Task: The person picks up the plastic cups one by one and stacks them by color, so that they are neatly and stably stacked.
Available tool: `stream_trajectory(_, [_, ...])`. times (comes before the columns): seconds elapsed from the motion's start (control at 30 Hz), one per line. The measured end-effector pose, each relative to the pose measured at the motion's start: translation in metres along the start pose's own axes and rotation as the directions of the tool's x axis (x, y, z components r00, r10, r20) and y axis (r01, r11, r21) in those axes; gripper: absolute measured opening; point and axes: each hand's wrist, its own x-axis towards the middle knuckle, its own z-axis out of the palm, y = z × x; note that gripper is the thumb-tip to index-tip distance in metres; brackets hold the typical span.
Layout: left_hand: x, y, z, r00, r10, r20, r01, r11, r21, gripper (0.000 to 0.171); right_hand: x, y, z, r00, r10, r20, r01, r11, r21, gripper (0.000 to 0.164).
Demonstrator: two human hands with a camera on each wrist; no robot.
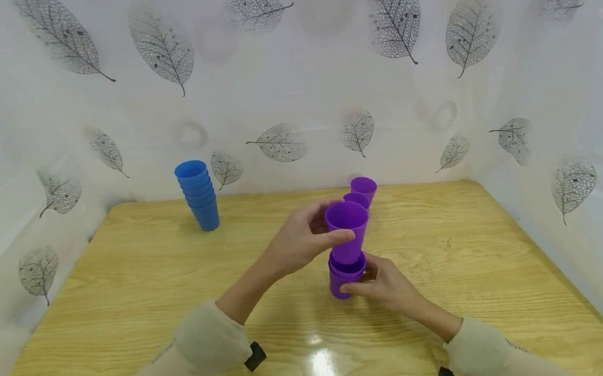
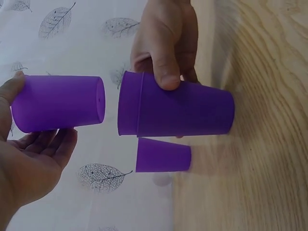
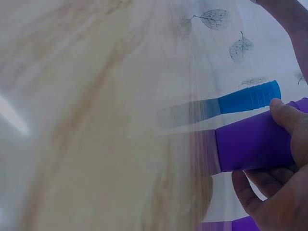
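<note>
My left hand grips a purple cup by its side, thumb at the front near the rim. That cup is upright, mouth up, directly over two nested purple cups standing on the table. In the left wrist view a small gap separates the upper cup's base from the nested cups' rim. My right hand holds the nested pair, thumb on one side and fingers on the other. Two more purple cups stand behind; the farther cup shows its mouth, the nearer is partly hidden.
A stack of several nested blue cups stands at the back left of the wooden table. A white sheet with leaf prints rises behind the table and along both sides.
</note>
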Motion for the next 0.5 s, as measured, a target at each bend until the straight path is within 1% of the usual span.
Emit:
stream_trajectory(0.2, [-0.0003, -0.0065, 0.0056, 1.0, 0.003, -0.003, -0.003, 1.0, 0.0, 0.06, -0.0005, -0.0013, 0.0003, 1.0, 0.009, -0.001, -0.009, 1.0, -0.002, 0.043])
stream_trajectory(0.5, [-0.0023, -0.0111, 0.0076, 0.999, 0.038, 0.015, -0.038, 0.999, 0.012, 0.053, -0.0006, 0.0008, -0.0004, 1.0, 0.008, 0.006, -0.008, 1.0, 0.004, 0.043])
